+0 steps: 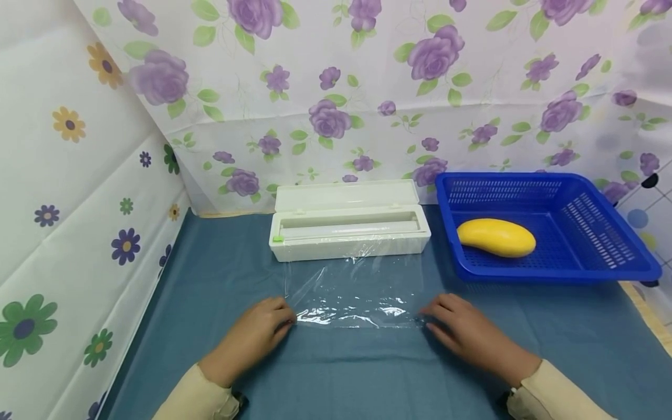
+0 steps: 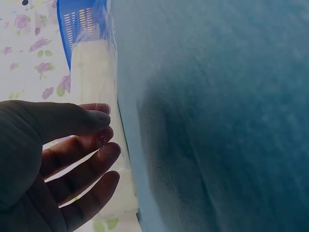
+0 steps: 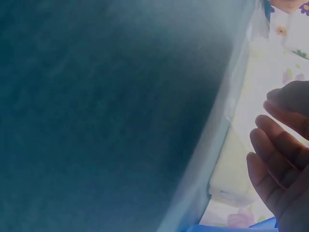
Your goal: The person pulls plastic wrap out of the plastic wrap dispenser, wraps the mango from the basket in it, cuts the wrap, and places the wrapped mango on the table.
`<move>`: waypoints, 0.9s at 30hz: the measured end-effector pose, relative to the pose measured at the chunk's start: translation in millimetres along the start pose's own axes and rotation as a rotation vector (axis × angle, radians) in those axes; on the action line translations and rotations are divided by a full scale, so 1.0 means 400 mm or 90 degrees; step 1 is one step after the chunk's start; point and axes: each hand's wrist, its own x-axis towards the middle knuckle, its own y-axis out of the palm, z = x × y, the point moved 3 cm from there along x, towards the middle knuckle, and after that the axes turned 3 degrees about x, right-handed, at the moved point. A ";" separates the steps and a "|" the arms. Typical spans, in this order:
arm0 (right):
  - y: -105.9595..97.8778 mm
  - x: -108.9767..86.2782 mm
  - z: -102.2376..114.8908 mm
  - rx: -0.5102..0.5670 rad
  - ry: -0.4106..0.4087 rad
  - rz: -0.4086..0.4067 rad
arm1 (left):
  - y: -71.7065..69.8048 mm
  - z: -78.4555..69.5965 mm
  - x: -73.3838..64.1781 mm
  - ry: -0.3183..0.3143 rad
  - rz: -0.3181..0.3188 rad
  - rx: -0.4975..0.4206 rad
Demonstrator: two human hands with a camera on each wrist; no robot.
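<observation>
A sheet of clear cling film [image 1: 357, 297] stretches from a white dispenser box [image 1: 349, 248] toward me, its near edge crinkled and shiny. My left hand [image 1: 262, 324] pinches the film's near left corner between thumb and index finger, while the other fingers are spread in the left wrist view. At the near right corner, my right hand [image 1: 464, 326] pinches the film, thumb and index finger together in the right wrist view. The box's lid [image 1: 346, 196] stands raised at the back, and a white roll [image 1: 352, 229] lies inside. A small green piece [image 1: 277, 238] sits at the box's left front.
A blue plastic basket [image 1: 556, 273] stands right of the box, with a yellow, oblong fruit or vegetable [image 1: 496, 237] in it. Blue-green cloth [image 1: 367, 379] covers the table. Flower-patterned sheets [image 1: 294, 76] hang behind and on the left.
</observation>
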 end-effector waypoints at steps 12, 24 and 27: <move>-0.090 0.009 -0.016 0.002 -0.060 -0.148 | 0.000 0.000 0.018 -0.015 0.015 -0.007; -0.163 0.013 -0.055 -0.016 -0.052 -0.234 | 0.009 0.005 0.027 -0.012 0.020 -0.008; -0.173 0.014 -0.064 -0.013 -0.050 -0.238 | 0.009 0.005 0.032 -0.010 0.017 -0.008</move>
